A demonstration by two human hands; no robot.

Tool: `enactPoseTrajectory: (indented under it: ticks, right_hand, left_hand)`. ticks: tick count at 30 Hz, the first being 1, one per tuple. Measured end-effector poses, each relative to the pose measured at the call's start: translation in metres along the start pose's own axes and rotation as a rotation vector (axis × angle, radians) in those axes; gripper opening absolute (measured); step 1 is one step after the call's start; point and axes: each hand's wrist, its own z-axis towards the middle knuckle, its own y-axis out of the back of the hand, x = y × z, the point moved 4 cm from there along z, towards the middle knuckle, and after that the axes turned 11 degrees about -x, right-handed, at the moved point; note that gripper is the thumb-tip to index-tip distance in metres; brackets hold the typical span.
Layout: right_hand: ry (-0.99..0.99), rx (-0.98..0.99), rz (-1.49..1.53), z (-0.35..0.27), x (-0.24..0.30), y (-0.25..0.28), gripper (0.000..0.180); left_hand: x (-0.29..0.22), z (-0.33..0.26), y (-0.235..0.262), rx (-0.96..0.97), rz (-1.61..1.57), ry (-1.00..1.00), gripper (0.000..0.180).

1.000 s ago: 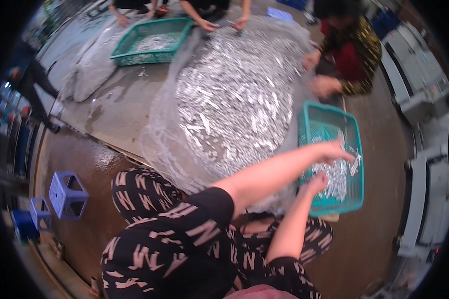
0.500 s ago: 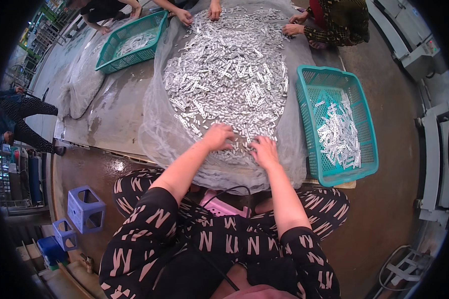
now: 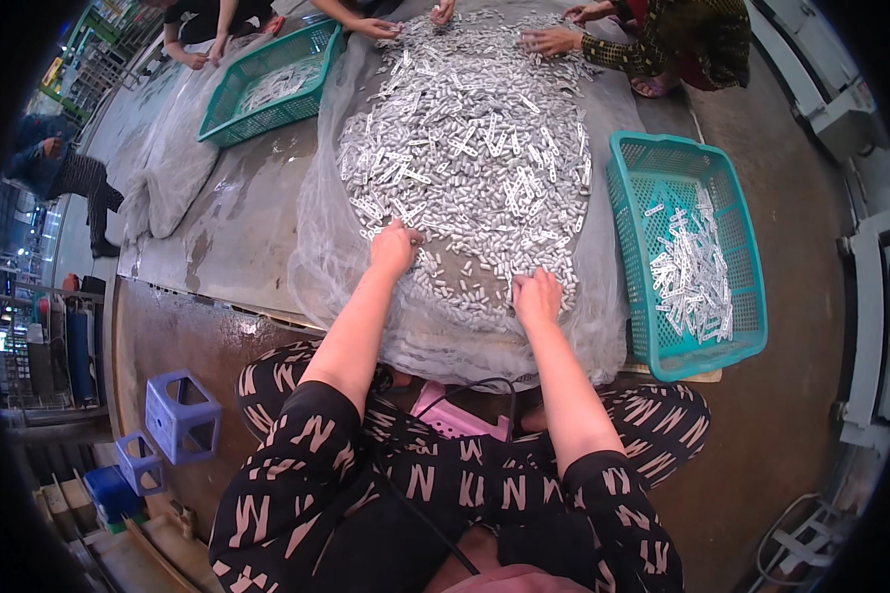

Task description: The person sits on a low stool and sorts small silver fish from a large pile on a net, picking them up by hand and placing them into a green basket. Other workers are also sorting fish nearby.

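Observation:
A wide heap of small grey metal cylinders [image 3: 455,178] is spread in front of me, with flat white strips with holes [image 3: 529,193] scattered through it. My left hand [image 3: 396,249] is at the heap's near left edge, fingers bent together beside several white strips [image 3: 371,210]. What its fingertips hold, if anything, is hidden. At the near right edge, my right hand [image 3: 537,296] has its fingers curled down among the loose cylinders, their tips mostly out of sight. A patch of bare surface and a few stray cylinders [image 3: 465,294] lie between the two hands.
Pale netting [image 3: 311,237] lies bunched around the heap. A green basket [image 3: 628,257] of white strips stands at right, another green basket [image 3: 267,128] at far left. Co-workers' hands [image 3: 554,42] reach in from the far side. Purple stools [image 3: 183,420] stand at lower left.
My left hand has moved left and away from me to the strips; my right hand has curled its fingers. The cylinders between them are more spread. A co-worker at far right reaches further in.

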Motion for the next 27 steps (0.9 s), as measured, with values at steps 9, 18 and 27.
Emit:
enactPoseTrajectory:
  ticks: [9,18,27]
  right_hand:
    - [-0.149,-0.097,-0.100,0.000,-0.021,0.006,0.023]
    - [-0.064,0.087,-0.054,0.003,0.014,-0.019,0.021]
    - [-0.278,0.156,0.326,0.011,-0.035,-0.027,0.024]
  left_hand:
    - [-0.020,-0.013,0.001,0.059,0.104,-0.192,0.027]
    - [-0.008,0.000,-0.009,0.243,-0.147,0.024,0.014]
    - [0.085,0.055,-0.010,-0.202,-0.921,0.786,0.025]
